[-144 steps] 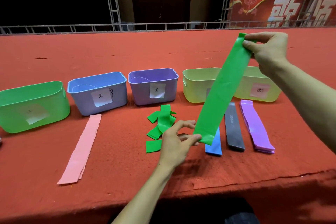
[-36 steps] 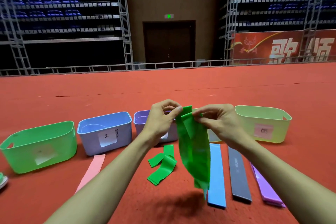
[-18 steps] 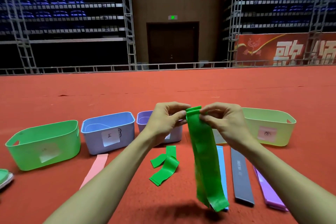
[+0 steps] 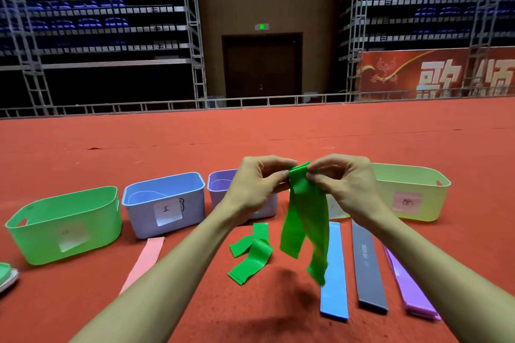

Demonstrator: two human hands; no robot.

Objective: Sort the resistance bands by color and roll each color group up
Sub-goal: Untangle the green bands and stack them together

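Green band [image 4: 305, 220] hangs folded; other bands [image 4: 367, 264] lie flat.

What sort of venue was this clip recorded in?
Likely an indoor arena or sports hall: tiered blue seats on metal scaffolding, a lit exit sign over a dark door, and a big red banner at the back.

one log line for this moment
left hand: pinches green band top | right hand: same | tail: hanging | loose green bands: on carpet
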